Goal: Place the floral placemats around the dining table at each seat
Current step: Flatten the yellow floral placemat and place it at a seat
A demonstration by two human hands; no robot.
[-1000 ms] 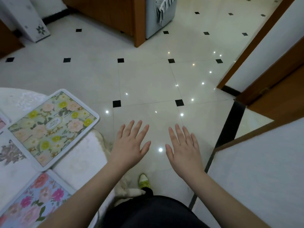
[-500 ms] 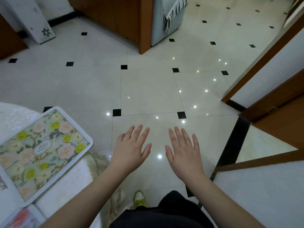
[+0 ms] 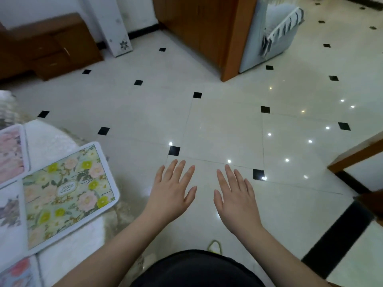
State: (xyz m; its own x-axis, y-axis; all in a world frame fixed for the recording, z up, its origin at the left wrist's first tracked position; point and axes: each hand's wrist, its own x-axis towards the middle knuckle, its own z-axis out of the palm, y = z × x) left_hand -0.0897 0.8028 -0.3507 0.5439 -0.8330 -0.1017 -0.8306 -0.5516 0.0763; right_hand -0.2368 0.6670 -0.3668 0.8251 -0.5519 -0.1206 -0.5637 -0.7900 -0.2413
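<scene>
Here, the scene by its parts:

Hands: your left hand (image 3: 173,189) and right hand (image 3: 235,195) hover side by side over the floor, palms down, fingers straight and loosely spread. Both hold nothing, which suggests you are between placements or finished with them.

Green placemat: the floral placemat (image 3: 66,193) nearest you lies flat at the table's curved edge, one rounded corner reaching just past the rim. It sits squared to a seat position, as the task asks.

Pink placemat: a second pink placemat (image 3: 11,152) lies further round the dining table (image 3: 49,137), just beside the green one and at an angle to it, following the curve.

Other mats: a mat with red blooms (image 3: 17,272) shows at the bottom left, and a darker floral piece (image 3: 9,210) lies toward the table's middle; both are cut off by the frame.

Materials: the mats look thin and stiff, with pale grey borders, rounded corners and printed flowers. The table wears a white, lightly textured cloth.

Floor: glossy pale tile floor (image 3: 223,125) with small black diamond insets mirrors ceiling lights.

Surroundings: a wooden cabinet (image 3: 207,32) and a low brown drawer unit (image 3: 51,46) stand well apart from the table.

Task status: judging by the mats already laid, the setting is well advanced; the far seats are out of view.
</scene>
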